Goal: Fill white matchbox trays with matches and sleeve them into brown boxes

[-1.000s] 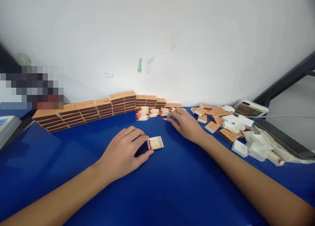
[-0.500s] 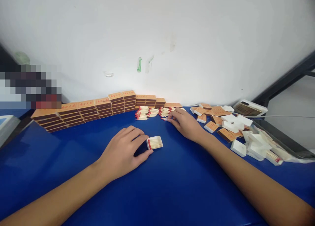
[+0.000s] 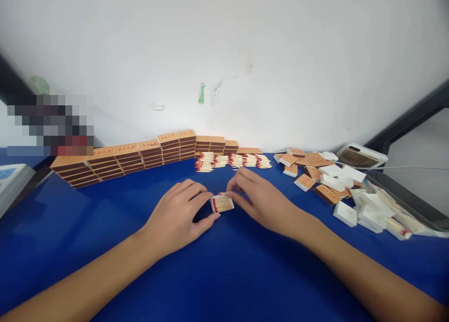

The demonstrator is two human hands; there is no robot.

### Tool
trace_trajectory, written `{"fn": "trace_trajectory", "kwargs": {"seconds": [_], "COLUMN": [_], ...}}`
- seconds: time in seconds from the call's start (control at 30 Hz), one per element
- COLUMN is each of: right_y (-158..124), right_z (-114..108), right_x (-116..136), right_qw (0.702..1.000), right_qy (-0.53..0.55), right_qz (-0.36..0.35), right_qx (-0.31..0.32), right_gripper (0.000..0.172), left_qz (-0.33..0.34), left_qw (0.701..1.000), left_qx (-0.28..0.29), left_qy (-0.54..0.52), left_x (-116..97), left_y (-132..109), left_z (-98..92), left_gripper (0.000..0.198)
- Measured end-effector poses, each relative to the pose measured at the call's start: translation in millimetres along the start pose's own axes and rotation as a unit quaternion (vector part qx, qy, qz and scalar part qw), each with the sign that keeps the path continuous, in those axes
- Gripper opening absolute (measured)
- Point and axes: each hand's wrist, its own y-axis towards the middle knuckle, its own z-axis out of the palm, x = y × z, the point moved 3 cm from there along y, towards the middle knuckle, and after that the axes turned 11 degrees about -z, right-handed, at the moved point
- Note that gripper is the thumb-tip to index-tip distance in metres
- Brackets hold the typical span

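My left hand point(image 3: 182, 212) rests on the blue table, thumb and index finger closed on the left end of a small white matchbox tray point(image 3: 233, 208). Red-tipped matches point(image 3: 223, 203) lie side by side in that tray, heads to the left. Over the tray's right far corner, my right hand point(image 3: 261, 198) pinches a match whose red head point(image 3: 220, 193) shows at the far rim; its fingers hide most of the stick. Behind the tray, loose matches point(image 3: 233, 161) lie in several small heaps.
Stacked orange matchboxes point(image 3: 126, 156) line the wall at the left and middle. Scattered matchbox covers point(image 3: 304, 182) and white trays point(image 3: 345, 213) lie at the right, beside a phone-like device point(image 3: 363, 156) and a dark tray point(image 3: 403, 195). A cable point(image 3: 414, 168) runs at the right.
My right hand has come from the match heaps toward me and left, to the tray, with a match in its fingers. My left hand stays at the tray. The view has shifted slightly.
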Motion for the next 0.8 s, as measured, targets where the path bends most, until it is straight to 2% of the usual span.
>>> {"fn": "trace_trajectory", "kwargs": {"seconds": [0.1,0.2,0.37,0.47,0.6,0.7,0.8], "right_y": [1,0,-3,-4,-7,-9,-10], "right_z": [8,13,11,9,7,8,9], "right_x": [15,16,11,-8,-53,-81,-92], "right_qw": [0.999,0.997,0.999,0.997,0.994,0.996,0.996], "right_qy": [-0.035,-0.047,0.036,0.070,0.002,-0.037,-0.049], "right_qz": [-0.029,-0.036,-0.020,0.032,0.078,0.060,0.048], "right_qx": [0.029,0.044,0.033,-0.008,-0.079,-0.059,-0.048], "right_gripper": [0.009,0.009,0.007,0.007,0.008,0.019,0.026], "left_qz": [0.000,0.003,0.004,0.003,0.002,0.000,0.001], "left_qw": [1.000,1.000,1.000,1.000,1.000,1.000,1.000], "left_qx": [-0.007,-0.011,-0.006,-0.003,0.001,0.003,0.002], "left_qy": [-0.002,-0.002,-0.002,0.000,0.003,0.003,0.004], "left_x": [0,0,-1,0,0,0,0], "left_y": [0,0,-1,-1,-1,-1,0], "left_z": [-0.2,0.3,0.9,0.4,0.3,0.2,0.1], "left_gripper": [0.023,0.023,0.022,0.022,0.025,0.025,0.025]}}
